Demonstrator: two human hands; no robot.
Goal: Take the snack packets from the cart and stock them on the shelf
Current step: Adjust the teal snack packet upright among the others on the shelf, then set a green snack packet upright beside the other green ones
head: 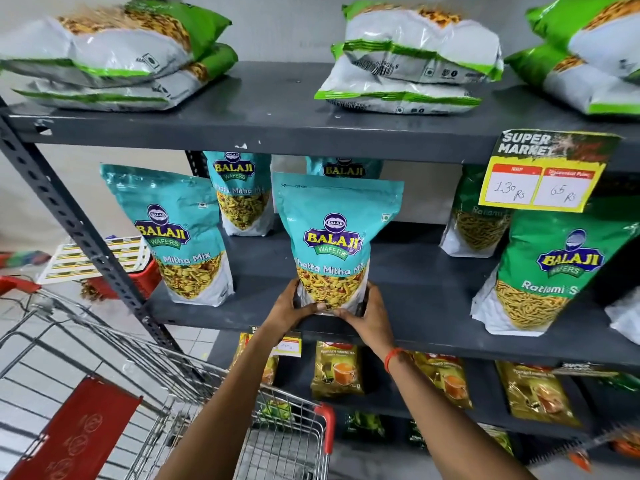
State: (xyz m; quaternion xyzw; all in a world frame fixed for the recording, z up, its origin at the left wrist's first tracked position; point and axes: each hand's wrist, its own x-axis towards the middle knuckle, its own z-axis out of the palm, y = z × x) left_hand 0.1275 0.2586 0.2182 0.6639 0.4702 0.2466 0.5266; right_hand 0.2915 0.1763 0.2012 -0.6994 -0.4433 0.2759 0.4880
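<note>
**shelfwatcher:** What's hidden or cut off here? I'm taking the dark grey metal middle shelf board [415,289] as my reference point.

**aisle_nine:** Plenty. The teal Balaji Khatta Mitha Mix stand-up pouch [332,244] stands upright at the front edge of that board, and its bottom corners are covered by both hands. The left hand [289,311] wraps the lower left corner and the right hand [369,315] the lower right, fingers curled round the base and gripping it from either side. The fingertips nearly meet under the clear window. The right wrist carries an orange thread band [394,358].

**shelfwatcher:** And behind it?

**aisle_nine:** Another teal pouch at the back [343,168] shows only its logo strip; the rest is blocked. A matching teal pouch to the left [183,237] stands on the same board, with one more behind it [240,195]. At the right end of the board a green Ratlami Sev pouch [554,268] has its name cut by the frame edge, and a yellow price tag [543,171] hanging from the board above overlaps its top.

**shelfwatcher:** Containers?

**aisle_nine:** The silver wire shopping cart with red corner trim [301,441] sits below and left of the board. Through the mesh I can only make out something green [277,410], too blurred to name. On the board above, white-and-green packets lie flat in stacks [412,64]. Under the reference board, yellow tea packets [337,370] stand partly in shadow.
</note>
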